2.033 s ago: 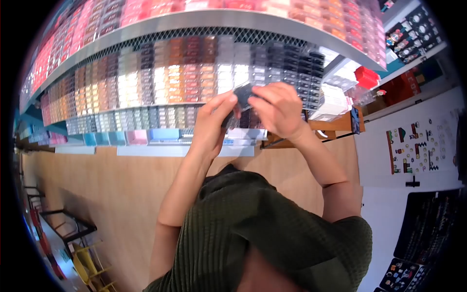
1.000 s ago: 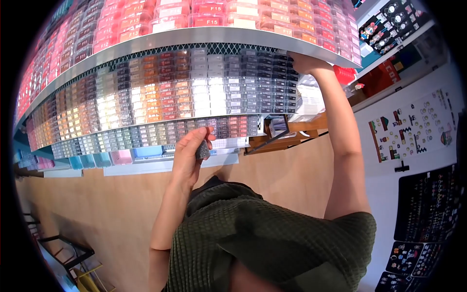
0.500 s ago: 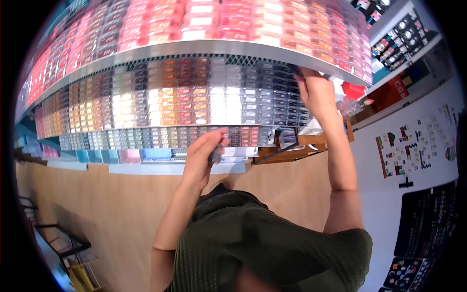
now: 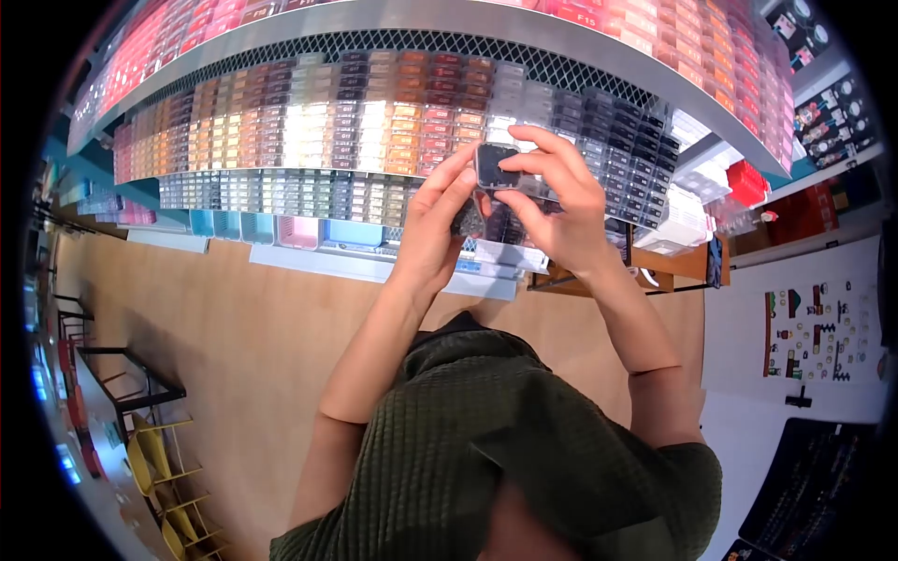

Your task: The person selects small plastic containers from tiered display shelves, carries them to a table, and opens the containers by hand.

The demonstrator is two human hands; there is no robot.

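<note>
We closed our right hand (image 4: 568, 213)'s grip on a small clear box (image 4: 493, 168) before the middle shelf (image 4: 271, 169); our left hand (image 4: 432, 224)'s grip held a grey packet (image 4: 468, 222), fingertips touching the box.

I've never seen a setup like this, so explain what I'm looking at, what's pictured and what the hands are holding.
There's no machine: these are a person's bare hands, seen by one camera worn on the head, looking forward and down. The left hand and right hand meet at a small dark box, the right hand's fingers on it. The left hand also holds a dark grey thing, too small to identify. Behind is a shelf with rows of small clear cases in many colours, and blue and pink trays lower down.
</note>
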